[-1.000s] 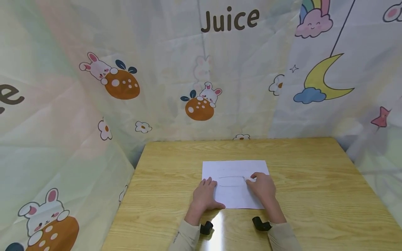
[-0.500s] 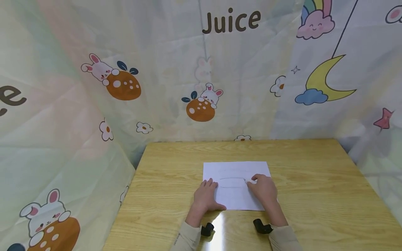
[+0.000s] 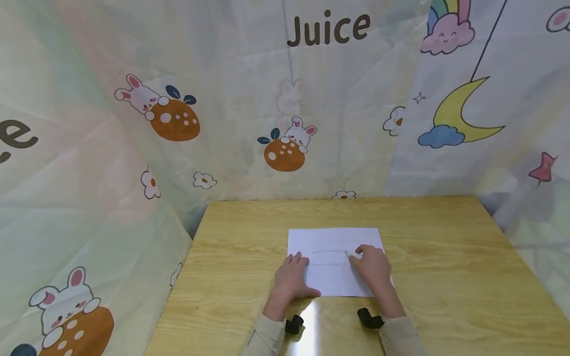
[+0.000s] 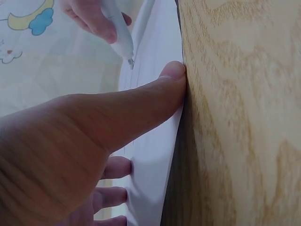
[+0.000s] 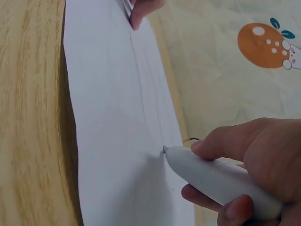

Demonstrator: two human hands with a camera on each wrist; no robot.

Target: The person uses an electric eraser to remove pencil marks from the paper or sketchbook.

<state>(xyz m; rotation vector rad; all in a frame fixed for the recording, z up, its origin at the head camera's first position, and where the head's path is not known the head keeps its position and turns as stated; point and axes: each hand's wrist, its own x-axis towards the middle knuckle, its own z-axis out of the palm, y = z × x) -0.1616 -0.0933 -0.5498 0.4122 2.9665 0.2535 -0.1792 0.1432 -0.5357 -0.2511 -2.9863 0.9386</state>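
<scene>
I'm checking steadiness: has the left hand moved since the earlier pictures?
No; in the head view, the left hand shows no visible shift against the table.

The right hand (image 5: 270, 157) grips 1 white tool (image 5: 216, 181), tip touching paper (image 5: 113, 103).

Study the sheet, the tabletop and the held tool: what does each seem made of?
Sheet: probably matte paper, thin and wavy at its edge.
Tabletop: wood or laminate, glossy, showing grain and glare.
Tool: likely smooth plastic, evenly pale; its grey tip may be metal.
</scene>
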